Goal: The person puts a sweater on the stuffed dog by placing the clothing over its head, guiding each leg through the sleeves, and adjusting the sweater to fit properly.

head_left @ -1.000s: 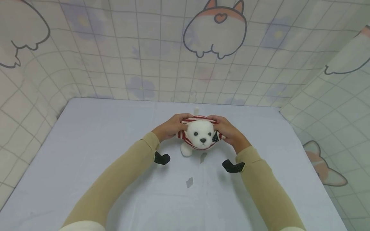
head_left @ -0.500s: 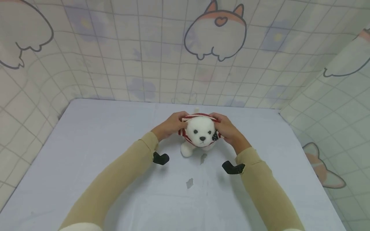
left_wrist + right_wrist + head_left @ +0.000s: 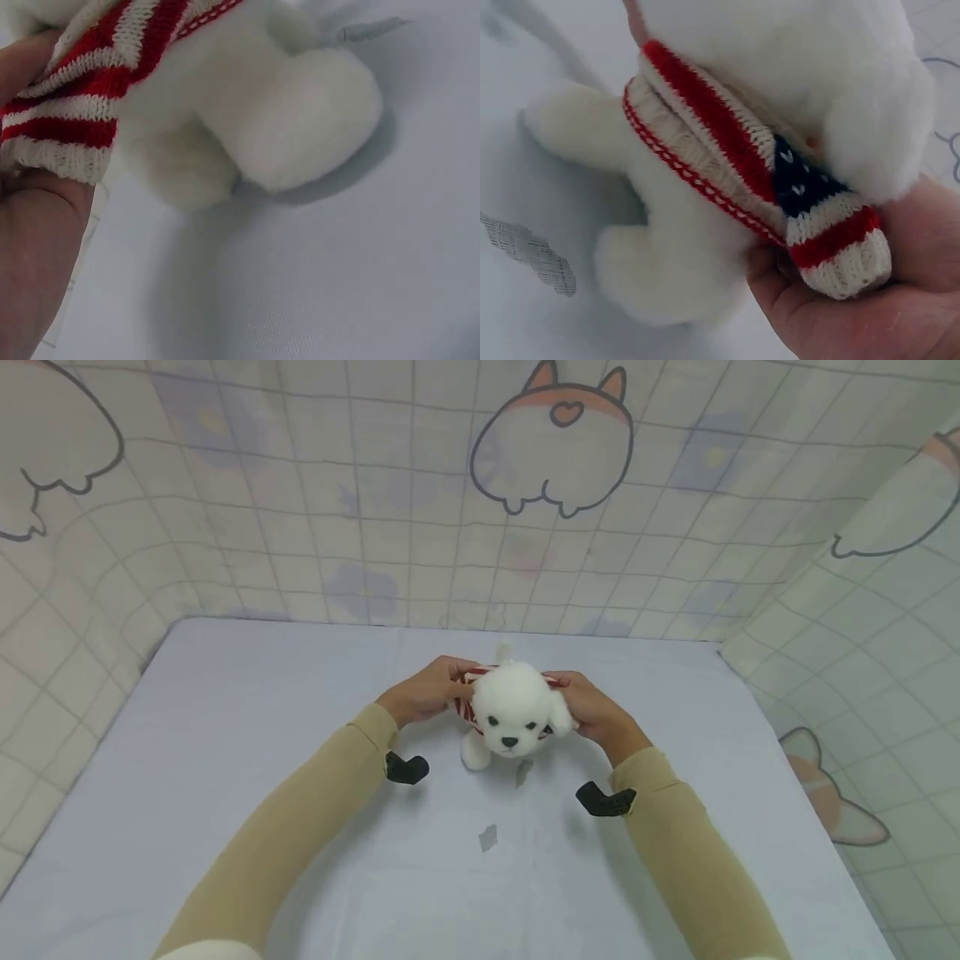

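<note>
I can see a white toy dog (image 3: pixel 513 689) on the pale table (image 3: pixel 412 893), at twelve o'clock from the person; its face looks back toward six o'clock, with dark eyes and a dark nose; its fur is fluffy, one ear (image 3: pixel 561 714) hangs on the three o'clock side, and a round paw (image 3: pixel 476 752) pokes out at seven; its knitted sweater (image 3: pixel 712 127) has red and white stripes, and a dark blue patch (image 3: pixel 802 180) with little white stitches; the left hand (image 3: pixel 427 692), at nine o'clock from the dog, grips the sweater; the right hand (image 3: pixel 596 714), at three o'clock, grips its other side; grey spots (image 3: pixel 487 837) show toward six o'clock.
</note>
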The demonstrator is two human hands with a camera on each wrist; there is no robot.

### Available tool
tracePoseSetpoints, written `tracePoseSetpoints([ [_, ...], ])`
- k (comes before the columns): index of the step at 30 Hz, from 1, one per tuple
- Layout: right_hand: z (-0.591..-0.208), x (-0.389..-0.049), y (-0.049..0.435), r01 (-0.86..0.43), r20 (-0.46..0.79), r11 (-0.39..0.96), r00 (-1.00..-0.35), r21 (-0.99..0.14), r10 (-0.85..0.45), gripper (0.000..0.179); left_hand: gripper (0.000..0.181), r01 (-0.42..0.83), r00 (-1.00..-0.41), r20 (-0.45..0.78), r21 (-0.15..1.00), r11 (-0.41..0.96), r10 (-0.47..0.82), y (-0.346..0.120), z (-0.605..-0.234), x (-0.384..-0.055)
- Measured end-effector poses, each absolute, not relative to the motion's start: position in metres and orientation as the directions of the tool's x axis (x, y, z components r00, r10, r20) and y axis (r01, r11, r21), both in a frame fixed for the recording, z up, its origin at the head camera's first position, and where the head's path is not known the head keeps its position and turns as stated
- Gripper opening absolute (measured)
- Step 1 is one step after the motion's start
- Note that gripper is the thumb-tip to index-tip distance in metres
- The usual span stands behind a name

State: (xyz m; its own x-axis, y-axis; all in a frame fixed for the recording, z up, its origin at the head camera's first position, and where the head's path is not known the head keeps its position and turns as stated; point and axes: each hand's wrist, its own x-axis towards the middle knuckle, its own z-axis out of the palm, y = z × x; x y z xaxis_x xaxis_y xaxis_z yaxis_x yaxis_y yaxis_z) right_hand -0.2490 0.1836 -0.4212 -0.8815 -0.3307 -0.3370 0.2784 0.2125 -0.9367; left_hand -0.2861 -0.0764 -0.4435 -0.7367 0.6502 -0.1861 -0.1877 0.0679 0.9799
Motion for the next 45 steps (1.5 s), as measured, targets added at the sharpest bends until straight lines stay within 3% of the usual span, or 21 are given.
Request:
tracePoseSetpoints([
  [6, -0.421, -0.249, 0.183, 0.198, -0.251, 0.233, -0.941, -0.952, -0.228, 0.031, 0.044, -0.203, -0.775, -0.156, 0.979, -0.007, 0.613, -0.079, -0.441, -0.283],
  [11, -0.422, -0.244, 0.190, 0.198, -0.240, 0.261, -0.961, -0.945, -0.139, 0.036, 0.043, -0.136, -0.835, -0.128, 0.990, 0.024, 0.535, -0.079, -0.441, -0.278],
  [17, -0.409, -0.230, 0.203, 0.023, -0.067, 0.325, -0.990, -0.945, -0.124, 0.048, 0.050, 0.149, -0.880, 0.041, 0.969, 0.194, 0.473, -0.093, -0.427, -0.264],
  [21, -0.396, -0.219, 0.204, -0.143, 0.068, 0.397, -0.978, -0.907, -0.196, 0.043, 0.062, 0.358, -0.861, 0.180, 0.878, 0.317, 0.475, -0.099, -0.417, -0.256],
  [24, -0.391, -0.214, 0.200, -0.226, 0.101, 0.477, -0.957, -0.849, -0.273, 0.061, 0.072, 0.430, -0.841, 0.208, 0.818, 0.383, 0.499, -0.096, -0.412, -0.250],
  [27, -0.392, -0.211, 0.194, -0.231, 0.052, 0.554, -0.946, -0.800, -0.319, 0.081, 0.076, 0.454, -0.823, 0.196, 0.792, 0.409, 0.533, -0.091, -0.410, -0.246],
  [31, -0.398, -0.210, 0.188, -0.182, -0.031, 0.607, -0.946, -0.774, -0.323, 0.094, 0.078, 0.479, -0.804, 0.200, 0.775, 0.412, 0.560, -0.082, -0.412, -0.244],
  [39, -0.411, -0.216, 0.187, -0.253, 0.027, 0.654, -0.942, -0.713, -0.335, 0.075, 0.084, 0.428, -0.823, 0.148, 0.796, 0.428, 0.548, -0.072, -0.423, -0.246],
  [45, -0.423, -0.219, 0.193, -0.194, -0.013, 0.664, -0.956, -0.722, -0.293, 0.063, 0.078, 0.357, -0.838, 0.092, 0.837, 0.415, 0.537, -0.066, -0.438, -0.249],
])
